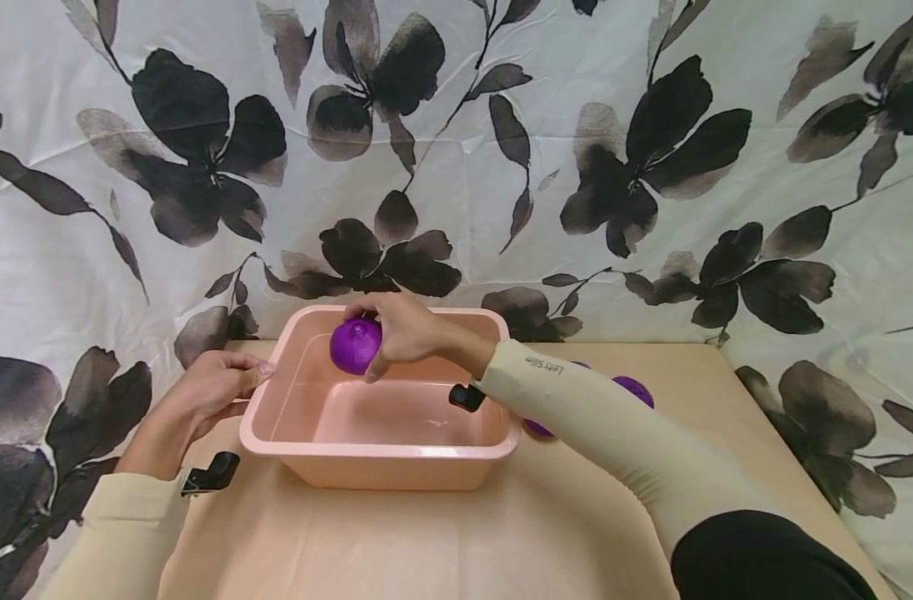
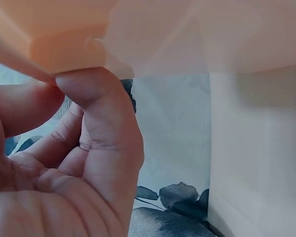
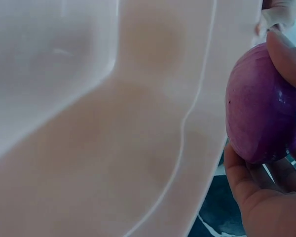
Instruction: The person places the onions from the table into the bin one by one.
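Observation:
A pink plastic basin (image 1: 396, 471) stands on the table, its inside bare below the hands. My right hand (image 1: 407, 333) reaches over it and grips a red onion (image 1: 355, 346) near the back left, within the rim's outline. In the right wrist view, thumb and fingers wrap round the glossy purple onion (image 3: 264, 106). How far it hangs above the basin floor I cannot tell. My left hand (image 1: 212, 387) pinches the basin's left rim between thumb and finger; the left wrist view shows the left hand (image 2: 98, 143) at the rim's edge from below.
More purple onions lie on the table right of the basin, partly hidden by my right forearm: one onion (image 1: 635, 390) behind it, another onion (image 1: 537, 428) beside the basin's rim. A floral cloth (image 1: 464, 183) hangs behind the table (image 1: 456, 550).

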A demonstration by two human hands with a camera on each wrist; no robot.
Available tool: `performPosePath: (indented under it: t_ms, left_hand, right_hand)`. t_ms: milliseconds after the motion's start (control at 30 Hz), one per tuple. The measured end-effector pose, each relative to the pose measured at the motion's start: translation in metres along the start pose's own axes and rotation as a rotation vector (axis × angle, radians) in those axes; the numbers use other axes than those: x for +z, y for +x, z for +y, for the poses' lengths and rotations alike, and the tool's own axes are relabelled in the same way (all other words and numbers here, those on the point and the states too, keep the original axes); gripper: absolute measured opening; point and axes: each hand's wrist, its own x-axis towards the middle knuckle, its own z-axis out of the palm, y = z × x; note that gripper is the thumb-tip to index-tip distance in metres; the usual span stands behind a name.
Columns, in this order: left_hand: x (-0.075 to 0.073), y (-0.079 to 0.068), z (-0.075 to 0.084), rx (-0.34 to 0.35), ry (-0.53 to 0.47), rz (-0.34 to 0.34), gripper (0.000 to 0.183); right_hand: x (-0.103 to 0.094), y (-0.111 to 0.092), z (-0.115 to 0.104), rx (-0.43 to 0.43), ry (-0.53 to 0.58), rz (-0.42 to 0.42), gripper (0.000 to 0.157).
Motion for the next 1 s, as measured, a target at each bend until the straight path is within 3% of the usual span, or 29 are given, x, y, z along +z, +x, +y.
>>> performPosePath:
  t_ms: [633,1000]
  left_hand:
    - [0.000,0.000,-0.001,-0.014,-0.009,0.003,0.031]
    - [0.002,0.003,-0.001,-0.008,-0.034,0.015,0.031]
  right_hand:
    - [0.035,0.030,0.017,0.001,-0.032,-0.051,0.080]
    - [0.042,0.045,0.017,-0.006,-0.102,-0.074,0.078]
